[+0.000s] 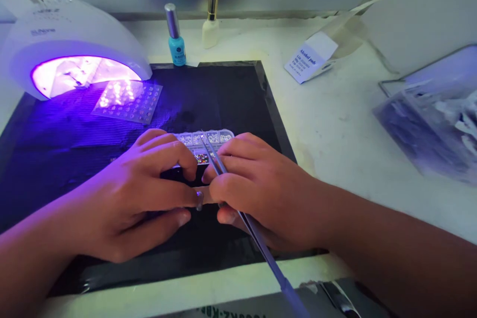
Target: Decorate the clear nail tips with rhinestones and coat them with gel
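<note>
My right hand (257, 189) is closed around metal tweezers (257, 238), their two slightly parted tips pointing away over a clear compartment case (227, 135). Small pale beads or rhinestones fill the case's far row; multicoloured ones show nearer. Part of the case is hidden behind my hands. My left hand (137, 194) is beside it, fingers bent and the index reaching toward the right hand. At that index finger is a small shiny piece (199, 200), with a narrow tan length between it and my right fingers. What exactly the left fingers hold is unclear.
A lit nail lamp (89, 25) stands at back left, a sticker sheet (149, 104) before it on the black mat (223, 89). Behind are a blue polish bottle (176, 44) and a white one (210, 30). An alcohol-pads box (309, 57) and plastic bag (421, 129) lie right.
</note>
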The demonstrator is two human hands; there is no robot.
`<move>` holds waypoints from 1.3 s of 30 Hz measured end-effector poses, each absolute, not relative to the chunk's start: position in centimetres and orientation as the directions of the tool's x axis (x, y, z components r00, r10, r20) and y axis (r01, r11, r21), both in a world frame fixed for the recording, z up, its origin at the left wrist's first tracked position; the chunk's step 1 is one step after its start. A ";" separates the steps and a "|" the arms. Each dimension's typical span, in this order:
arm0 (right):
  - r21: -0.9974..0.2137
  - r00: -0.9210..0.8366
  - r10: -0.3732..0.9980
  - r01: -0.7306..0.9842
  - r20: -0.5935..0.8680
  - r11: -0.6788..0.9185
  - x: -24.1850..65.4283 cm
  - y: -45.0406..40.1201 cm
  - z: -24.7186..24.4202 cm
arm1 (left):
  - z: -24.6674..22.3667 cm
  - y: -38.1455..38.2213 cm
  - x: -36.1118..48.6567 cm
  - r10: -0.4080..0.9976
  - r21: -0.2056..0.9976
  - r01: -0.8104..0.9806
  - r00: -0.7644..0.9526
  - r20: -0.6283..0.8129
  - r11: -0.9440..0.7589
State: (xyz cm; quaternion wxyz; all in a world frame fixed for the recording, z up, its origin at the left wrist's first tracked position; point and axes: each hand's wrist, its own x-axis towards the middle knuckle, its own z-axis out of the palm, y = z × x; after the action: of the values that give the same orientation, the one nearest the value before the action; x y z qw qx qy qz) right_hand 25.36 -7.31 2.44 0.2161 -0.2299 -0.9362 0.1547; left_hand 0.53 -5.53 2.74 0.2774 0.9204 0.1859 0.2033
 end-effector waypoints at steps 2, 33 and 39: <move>-0.386 -0.797 0.499 0.365 0.341 0.847 25.4 -7.2 2.4 | 2.7 -5.5 0.5 0.451 0.585 0.223 0.849 0.277 -0.780; -0.506 -0.590 0.591 0.328 0.549 0.798 26.2 -6.5 2.5 | 2.7 -5.8 0.5 0.441 0.550 0.222 0.844 0.305 -0.805; -0.522 -0.589 0.591 0.309 0.551 0.795 26.2 -6.4 2.5 | 2.8 -5.7 0.4 0.423 0.524 0.221 0.853 0.304 -0.822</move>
State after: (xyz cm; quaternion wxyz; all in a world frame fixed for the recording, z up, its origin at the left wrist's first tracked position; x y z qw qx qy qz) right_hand 26.16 -6.44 2.48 0.3725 -0.2582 -0.8711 0.1891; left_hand 0.38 -5.74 2.79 0.2428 0.9315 0.1729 0.2083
